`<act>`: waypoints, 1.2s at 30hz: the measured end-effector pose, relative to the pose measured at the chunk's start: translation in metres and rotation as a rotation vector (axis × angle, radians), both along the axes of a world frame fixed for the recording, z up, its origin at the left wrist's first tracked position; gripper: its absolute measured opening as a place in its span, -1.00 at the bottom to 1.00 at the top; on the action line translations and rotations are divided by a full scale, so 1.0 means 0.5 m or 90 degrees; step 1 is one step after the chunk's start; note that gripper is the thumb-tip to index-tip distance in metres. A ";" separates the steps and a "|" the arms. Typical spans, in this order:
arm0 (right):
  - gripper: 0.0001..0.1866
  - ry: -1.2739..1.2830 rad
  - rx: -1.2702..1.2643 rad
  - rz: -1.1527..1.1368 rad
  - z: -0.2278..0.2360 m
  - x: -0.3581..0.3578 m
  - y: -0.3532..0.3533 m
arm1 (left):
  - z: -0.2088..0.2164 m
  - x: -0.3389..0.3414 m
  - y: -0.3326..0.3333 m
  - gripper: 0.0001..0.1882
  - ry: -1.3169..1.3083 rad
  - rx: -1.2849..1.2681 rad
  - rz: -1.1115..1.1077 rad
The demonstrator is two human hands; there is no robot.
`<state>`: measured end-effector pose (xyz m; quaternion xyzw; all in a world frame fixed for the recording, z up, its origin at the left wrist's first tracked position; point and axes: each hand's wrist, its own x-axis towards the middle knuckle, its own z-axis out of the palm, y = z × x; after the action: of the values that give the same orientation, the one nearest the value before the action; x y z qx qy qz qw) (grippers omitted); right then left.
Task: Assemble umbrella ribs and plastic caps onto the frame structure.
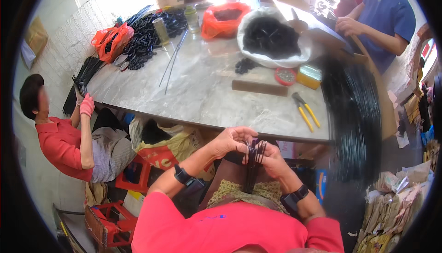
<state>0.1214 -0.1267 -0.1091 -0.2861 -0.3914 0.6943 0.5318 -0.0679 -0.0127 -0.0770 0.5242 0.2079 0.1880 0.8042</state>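
Grey marbled table (202, 92) stretches across the background. Before its near edge, thin dark strips (251, 172) are bunched; they look light, springy, perhaps slippery, better taken near upper ends. Right hand (275, 162) holds them between bent fingers; left hand (231, 140) curls at their tops, its grip I cannot tell. Their lower ends are unclear.

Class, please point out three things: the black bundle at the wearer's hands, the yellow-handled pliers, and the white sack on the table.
Black bundle (251, 170): head view, on its strands below the fingers.
Yellow-handled pliers (311, 115): head view, right handle.
White sack (272, 61): head view, its front wall.
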 end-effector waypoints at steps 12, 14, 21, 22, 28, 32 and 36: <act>-0.88 -0.007 -0.018 -0.097 0.024 0.013 0.008 | -0.002 0.026 -0.058 -0.70 -0.013 -0.044 0.108; -0.87 -0.010 -0.011 -0.102 0.022 0.013 0.008 | -0.002 0.025 -0.062 -0.70 -0.010 -0.032 0.118; -0.81 -0.021 -0.007 -0.087 0.003 0.024 0.015 | -0.011 0.000 -0.070 -0.69 0.039 0.004 0.130; -0.74 -0.020 -0.010 -0.069 -0.004 0.029 0.015 | -0.014 -0.006 -0.070 -0.68 0.051 0.014 0.121; -0.74 -0.016 -0.020 -0.113 0.005 0.024 0.020 | -0.103 -0.049 -0.085 -0.66 0.062 -0.132 -0.033; -0.75 -0.006 -0.048 -0.103 0.032 0.017 0.021 | -0.135 -0.043 -0.134 -0.45 0.167 -0.055 -0.240; -0.76 -0.011 -0.033 -0.095 0.030 0.016 0.029 | -0.231 -0.011 -0.171 -0.44 0.224 0.049 -0.302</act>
<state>0.1292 -0.1123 -0.0939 -0.3342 -0.3554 0.6604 0.5708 -0.0732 -0.0982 -0.1924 0.6129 0.2087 -0.0911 0.7567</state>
